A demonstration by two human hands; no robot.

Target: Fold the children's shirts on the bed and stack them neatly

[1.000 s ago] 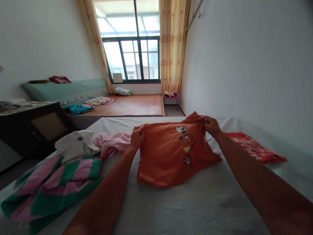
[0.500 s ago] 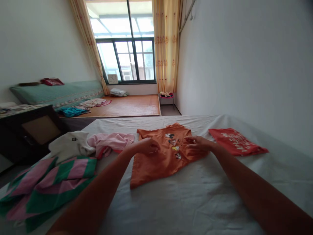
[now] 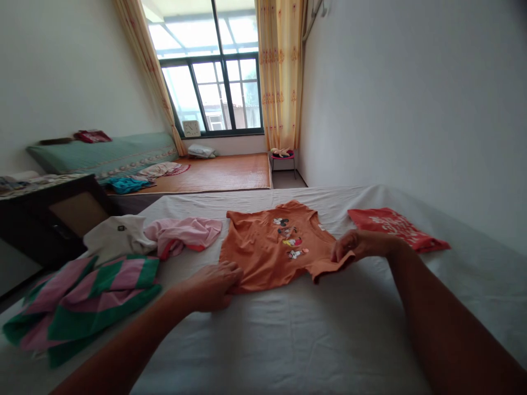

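From the left I saw a striped cloth (image 3: 82,296), a white top (image 3: 117,236) and a pink garment (image 3: 183,233) on the bed (image 3: 288,340). My left hand (image 3: 214,285) pinched the shirt (image 3: 275,247) at its near left hem corner. The shirt lay flat mid-bed, long axis running away from me, collar toward the window. My right hand (image 3: 360,244) pinched its near right corner. A red shirt (image 3: 395,227) lay beyond.
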